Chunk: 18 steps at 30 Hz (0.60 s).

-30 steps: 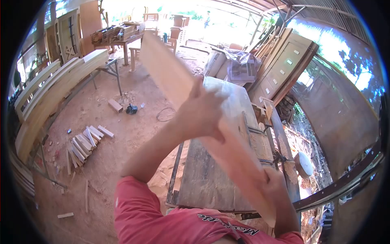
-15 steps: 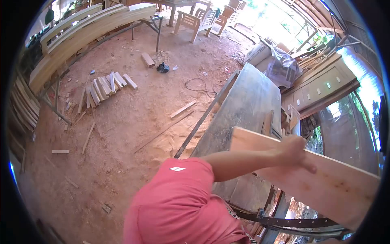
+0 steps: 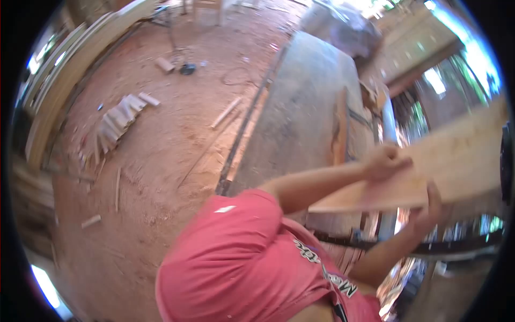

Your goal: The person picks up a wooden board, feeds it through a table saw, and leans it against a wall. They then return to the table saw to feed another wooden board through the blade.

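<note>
- There it was, right side of the frame: the wide wooden board [image 3: 456, 155], tilted and blurred!
- The left hand [image 3: 387, 162] had its fingers curled at the board's upper edge, gripping it.
- And the right hand [image 3: 426, 210] grasped the lower edge!
- A worn worktable [image 3: 300, 107] stretched across upper centre; wood offcuts [image 3: 119, 119] lay on the ground [image 3: 155, 177], left.

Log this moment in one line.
left hand: at upper edge of board | right hand: at its lower edge | table: partly behind board | sticks: on ground
</note>
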Each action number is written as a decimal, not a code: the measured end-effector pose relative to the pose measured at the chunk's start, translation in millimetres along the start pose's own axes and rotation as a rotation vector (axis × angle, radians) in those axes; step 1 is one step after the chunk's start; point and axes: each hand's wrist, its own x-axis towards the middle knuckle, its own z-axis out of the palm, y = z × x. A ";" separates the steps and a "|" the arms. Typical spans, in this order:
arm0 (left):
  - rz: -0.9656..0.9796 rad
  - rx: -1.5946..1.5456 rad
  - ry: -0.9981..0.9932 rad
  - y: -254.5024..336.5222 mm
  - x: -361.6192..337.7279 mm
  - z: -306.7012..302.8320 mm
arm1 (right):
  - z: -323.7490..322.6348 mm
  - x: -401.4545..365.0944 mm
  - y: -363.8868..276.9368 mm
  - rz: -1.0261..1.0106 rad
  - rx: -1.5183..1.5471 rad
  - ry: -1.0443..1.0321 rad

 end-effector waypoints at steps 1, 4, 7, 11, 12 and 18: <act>0.263 0.218 0.082 -17.2 -16.1 -3.3 | 13.6 3.0 -1.6 0.064 -0.016 0.037; 0.541 0.482 -0.001 -39.6 -85.8 -28.1 | 37.7 17.7 0.3 -0.110 0.009 -0.054; 0.086 0.759 -0.104 -85.6 -121.5 -23.5 | 55.3 28.3 5.5 -0.171 -0.022 -0.011; 0.158 0.689 0.052 -119.5 -75.0 -41.6 | 66.6 64.6 40.8 -0.217 -0.039 -0.067; 0.208 0.667 0.092 -124.5 -60.0 -47.5 | 71.5 72.7 47.4 -0.252 -0.048 -0.086; 0.251 0.623 0.054 -156.7 -7.8 -58.2 | 81.5 117.6 78.5 -0.192 -0.163 -0.149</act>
